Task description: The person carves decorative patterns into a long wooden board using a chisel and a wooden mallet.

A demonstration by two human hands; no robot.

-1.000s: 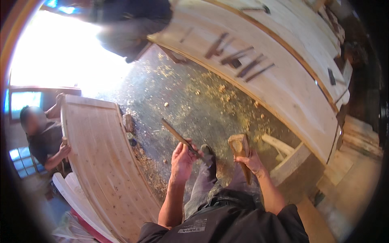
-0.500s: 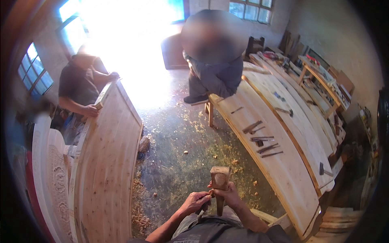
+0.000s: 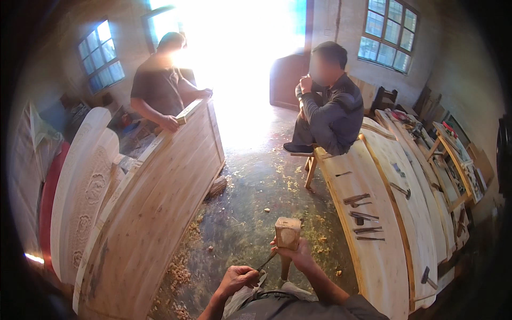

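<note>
The wooden mallet (image 3: pixel 288 233) was in front of the person's body, above the floor (image 3: pixel 250 213), with its blocky head upward. The right hand (image 3: pixel 301 257) was closed round it just below the head. It looked stiff and sturdy, probably top-heavy; the handle seemed the place to take hold, close to the head for control. Its dry wood would likely give a fair grip.

The left hand (image 3: pixel 238 280) was pinched narrow on a thin dark tool (image 3: pixel 268 261), which slanted up toward the right hand; whether its far end touched those fingers could not be told. The tool looked light and rigid, perhaps smooth, and best held by its shank, away from either tip.

More slim tools (image 3: pixel 368 230) lay loose on the bench (image 3: pixel 381 261), a hammer (image 3: pixel 425 274) nearer. As for containers, a tan boxlike shape (image 3: pixel 482 161) stood by the far right wall, its contents impossible to make out.
</note>
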